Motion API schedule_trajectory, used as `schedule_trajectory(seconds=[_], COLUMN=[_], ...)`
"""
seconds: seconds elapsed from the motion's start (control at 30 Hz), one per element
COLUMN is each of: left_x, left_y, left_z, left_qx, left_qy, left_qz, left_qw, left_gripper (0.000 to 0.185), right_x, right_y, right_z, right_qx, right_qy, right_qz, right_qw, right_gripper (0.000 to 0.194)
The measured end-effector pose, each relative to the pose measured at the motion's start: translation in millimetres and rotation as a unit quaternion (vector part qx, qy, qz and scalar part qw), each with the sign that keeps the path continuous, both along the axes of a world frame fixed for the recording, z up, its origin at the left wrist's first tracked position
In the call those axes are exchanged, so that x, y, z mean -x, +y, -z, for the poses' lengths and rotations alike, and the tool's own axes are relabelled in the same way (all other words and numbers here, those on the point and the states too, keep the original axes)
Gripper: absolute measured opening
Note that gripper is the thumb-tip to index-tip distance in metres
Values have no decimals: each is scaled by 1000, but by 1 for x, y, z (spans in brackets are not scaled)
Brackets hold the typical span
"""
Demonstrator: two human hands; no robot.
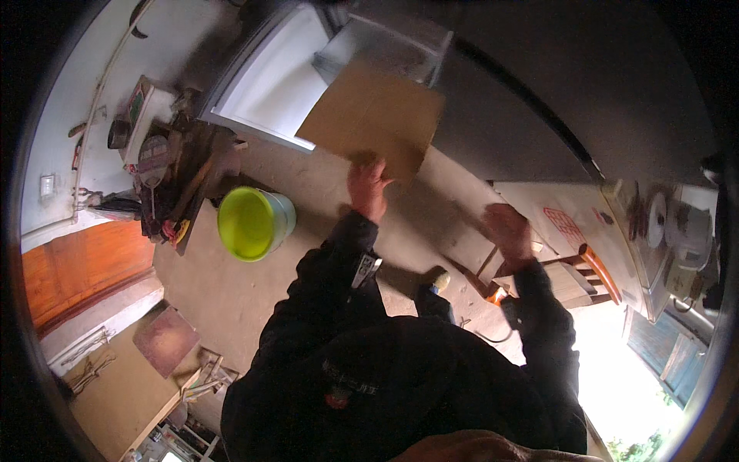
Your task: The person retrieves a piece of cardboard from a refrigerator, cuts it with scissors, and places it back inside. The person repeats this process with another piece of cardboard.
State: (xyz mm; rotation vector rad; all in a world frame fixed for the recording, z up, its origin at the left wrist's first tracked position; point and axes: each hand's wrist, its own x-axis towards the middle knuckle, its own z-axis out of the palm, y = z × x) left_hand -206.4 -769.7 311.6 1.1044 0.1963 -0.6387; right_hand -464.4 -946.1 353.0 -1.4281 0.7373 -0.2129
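Note:
My left hand [368, 190] grips the near edge of a flat brown cardboard piece [375, 110]. The cardboard reaches forward in front of an open, white-lined compartment [277, 75] that looks like part of a refrigerator. Behind the cardboard, a translucent drawer [381, 43] is partly visible. My right hand [509, 234] is raised to the right, apart from the cardboard. It is blurred and dark, so its finger shape is unclear. A wide dark panel [548, 86] spans the area beyond it.
A lime-green bucket [247, 224] stands on the floor to the left. Tools and clutter [167, 173] line the left wall. A wooden chair [568, 280] is below my right hand, beside a white cabinet [577, 213]. Bright light enters through a doorway [618, 369].

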Motion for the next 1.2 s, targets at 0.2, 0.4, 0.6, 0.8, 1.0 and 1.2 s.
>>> schedule_trajectory(seconds=[0.2, 0.4, 0.6, 0.8, 1.0, 1.2], left_x=[-128, -195, -222, -258, -286, -301], left_y=[-21, -24, -60, -95, -113, -121], left_z=[27, 53, 73, 94, 105, 106], left_qx=[52, 28, -1, 61, -38, -139], left_qy=[-101, -11, 12, 100, 71, 61], left_qz=[42, 34, 29, 110, 143, 225], left_qw=[993, 999, 1000, 987, 986, 962], left_gripper=[33, 31, 30, 28, 18, 14], right_x=[-242, -324, -373, -406, -415, -417], right_y=[44, 35, 11, -57, -94, -108], right_z=[34, 65, 94, 143, 172, 190], right_qx=[-107, -262, -256, -216, -209, -97], right_qy=[84, 70, 48, 53, 124, 142], right_qz=[104, 118, 129, 144, 173, 201], right_qw=[985, 955, 957, 964, 954, 964], right_gripper=[33, 28, 24, 24, 24, 34])
